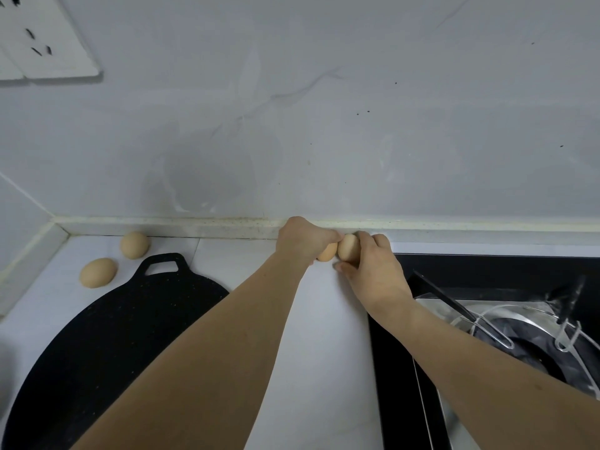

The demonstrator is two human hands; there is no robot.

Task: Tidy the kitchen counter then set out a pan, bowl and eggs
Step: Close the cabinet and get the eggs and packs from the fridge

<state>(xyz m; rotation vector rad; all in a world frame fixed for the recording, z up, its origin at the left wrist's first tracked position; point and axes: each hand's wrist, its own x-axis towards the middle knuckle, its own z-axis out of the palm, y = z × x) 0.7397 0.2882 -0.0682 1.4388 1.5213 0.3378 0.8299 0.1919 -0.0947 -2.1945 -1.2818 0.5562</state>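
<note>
Head view: two hands, one egg in each, at the back of the white counter [324,336].

Left hand [303,238] curls its fingers over a tan egg [327,252], mostly hidden beneath the knuckles; right hand [373,266] grips a second egg [349,247] between thumb below and fingers curled over the top. The two eggs sit side by side, touching or nearly so, low over the counter near the back ledge; whether they rest on the surface cannot be told. Two more eggs lie loose in the far left corner, one [134,244] near the ledge, the other [98,272] nearer the camera, just apart. Flat black pan [107,336] with a loop handle lies on the counter beside them, under the left forearm. Black stove [487,271] on the right with a metal pot stand [506,323]. Wall socket [42,40] upper left on grey wall.
</note>
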